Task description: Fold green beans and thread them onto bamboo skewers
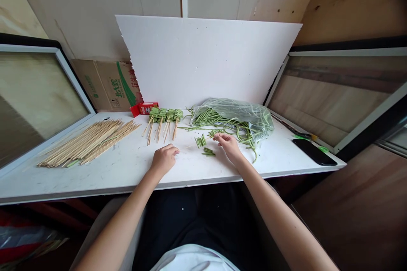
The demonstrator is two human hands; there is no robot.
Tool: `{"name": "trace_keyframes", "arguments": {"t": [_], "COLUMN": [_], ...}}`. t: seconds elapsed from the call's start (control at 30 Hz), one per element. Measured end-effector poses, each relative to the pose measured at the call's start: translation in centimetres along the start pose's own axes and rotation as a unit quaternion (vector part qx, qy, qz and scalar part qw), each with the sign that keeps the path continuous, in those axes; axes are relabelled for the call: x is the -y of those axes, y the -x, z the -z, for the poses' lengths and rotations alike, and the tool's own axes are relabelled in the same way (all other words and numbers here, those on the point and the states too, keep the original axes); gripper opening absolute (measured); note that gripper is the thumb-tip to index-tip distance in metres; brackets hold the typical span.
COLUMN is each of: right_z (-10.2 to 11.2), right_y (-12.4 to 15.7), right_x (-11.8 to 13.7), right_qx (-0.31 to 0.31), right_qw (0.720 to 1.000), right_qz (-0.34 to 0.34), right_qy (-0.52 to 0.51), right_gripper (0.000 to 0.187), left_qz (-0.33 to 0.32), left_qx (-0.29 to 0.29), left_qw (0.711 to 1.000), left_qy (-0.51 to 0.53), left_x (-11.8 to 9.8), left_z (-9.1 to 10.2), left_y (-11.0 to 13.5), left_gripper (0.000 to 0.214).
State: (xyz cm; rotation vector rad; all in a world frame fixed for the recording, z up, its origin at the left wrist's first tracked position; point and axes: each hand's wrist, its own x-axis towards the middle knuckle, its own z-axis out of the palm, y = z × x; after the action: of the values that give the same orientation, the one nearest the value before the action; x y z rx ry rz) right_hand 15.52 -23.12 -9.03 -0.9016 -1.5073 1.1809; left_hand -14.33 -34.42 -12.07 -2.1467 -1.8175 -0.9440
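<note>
My left hand (164, 157) rests on the white table (127, 169) with its fingers curled in; nothing shows in it. My right hand (227, 144) lies just right of it, fingers bent down onto short cut green bean pieces (201, 140). More cut pieces (208, 151) lie between the hands. A clear plastic bag of long green beans (233, 119) lies just behind my right hand. Finished skewers of bean pieces (163, 119) lie behind my left hand.
A pile of bare bamboo skewers (90, 140) covers the table's left part. A small red box (144, 108) stands at the back by a cardboard carton (106, 84). A black phone (314, 151) and a green-handled tool (305, 136) lie at the right edge. A white board (203, 59) leans behind.
</note>
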Motion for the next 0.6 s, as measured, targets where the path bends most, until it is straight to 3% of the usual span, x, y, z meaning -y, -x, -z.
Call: {"name": "trace_keyframes", "arguments": {"t": [0.6], "right_z": [-0.6], "right_y": [0.28], "right_x": [-0.33], "right_qx": [0.0], "right_qw": [1.0], "right_qz": [0.008], "right_qy": [0.015], "right_gripper": [0.049], "left_qz": [0.004], "left_qx": [-0.002], "left_qw": [1.0], "left_qy": [-0.012], "left_x": [0.0], "left_z": [-0.05], "left_y": [0.01], "left_gripper": [0.035]}}
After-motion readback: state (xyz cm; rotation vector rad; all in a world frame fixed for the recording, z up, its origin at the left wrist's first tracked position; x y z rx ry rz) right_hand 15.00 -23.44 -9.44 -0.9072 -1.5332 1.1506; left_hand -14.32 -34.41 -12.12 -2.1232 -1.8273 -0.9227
